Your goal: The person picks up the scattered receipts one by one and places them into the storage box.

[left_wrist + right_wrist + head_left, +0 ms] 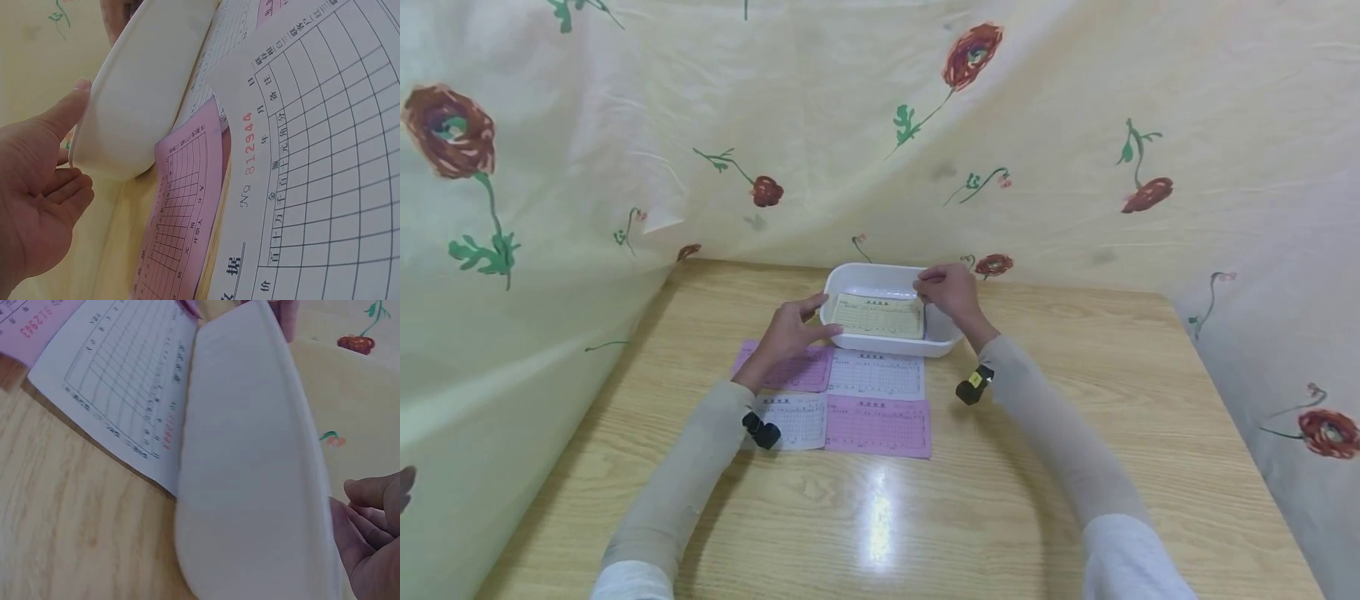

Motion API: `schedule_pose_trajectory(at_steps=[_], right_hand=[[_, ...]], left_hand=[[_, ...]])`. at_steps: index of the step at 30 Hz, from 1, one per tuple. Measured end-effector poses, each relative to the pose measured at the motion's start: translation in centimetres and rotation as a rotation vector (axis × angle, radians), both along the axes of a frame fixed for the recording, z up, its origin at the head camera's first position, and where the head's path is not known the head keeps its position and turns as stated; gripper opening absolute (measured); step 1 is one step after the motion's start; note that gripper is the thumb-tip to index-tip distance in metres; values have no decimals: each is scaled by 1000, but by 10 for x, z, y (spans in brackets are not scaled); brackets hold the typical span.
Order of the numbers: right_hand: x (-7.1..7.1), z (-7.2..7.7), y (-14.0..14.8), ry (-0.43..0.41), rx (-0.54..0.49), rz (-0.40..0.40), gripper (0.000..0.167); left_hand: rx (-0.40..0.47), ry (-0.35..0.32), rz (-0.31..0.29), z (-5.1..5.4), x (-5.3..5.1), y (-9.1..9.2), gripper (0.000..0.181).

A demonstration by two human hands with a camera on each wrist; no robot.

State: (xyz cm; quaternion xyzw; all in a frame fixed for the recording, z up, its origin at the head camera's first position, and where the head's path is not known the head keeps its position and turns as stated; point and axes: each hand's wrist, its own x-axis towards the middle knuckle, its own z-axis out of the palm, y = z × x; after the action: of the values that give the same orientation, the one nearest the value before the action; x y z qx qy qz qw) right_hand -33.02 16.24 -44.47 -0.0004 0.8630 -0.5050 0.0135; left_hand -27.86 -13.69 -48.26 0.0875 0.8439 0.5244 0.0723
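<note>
A white plastic tray (887, 343) stands toward the back of the table, with a pale yellow receipt slip (878, 318) lying inside. My left hand (795, 327) grips its left end, thumb at the near rim and fingers round the corner. Over the right part of the tray is my right hand (950, 292), its fingers bent near the yellow slip's far right corner. In the right wrist view the tray wall (250, 450) hides some fingertips of that hand, so a hold on paper cannot be made out.
In front of the tray several printed receipts lie edge to edge: a purple one (805, 372) and a white one (880, 375) behind, another white one (797, 421) and a pink one (878, 427) nearer me. A flowered cloth (850, 125) hangs behind the wooden table (1112, 375).
</note>
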Motion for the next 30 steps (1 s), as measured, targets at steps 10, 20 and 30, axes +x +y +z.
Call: schedule_pose_trajectory(at_steps=[10,20,30], right_hand=[[26,50,16,63,-87,67,30],[69,75,33,164,-45,113,34],[116,53,40,179,8,137,31]], left_hand=[[-16,-1,-10,5,3,0,82],[-10,4,-14,3,2,0,82],[-23,14,-21,4,4,0,81]])
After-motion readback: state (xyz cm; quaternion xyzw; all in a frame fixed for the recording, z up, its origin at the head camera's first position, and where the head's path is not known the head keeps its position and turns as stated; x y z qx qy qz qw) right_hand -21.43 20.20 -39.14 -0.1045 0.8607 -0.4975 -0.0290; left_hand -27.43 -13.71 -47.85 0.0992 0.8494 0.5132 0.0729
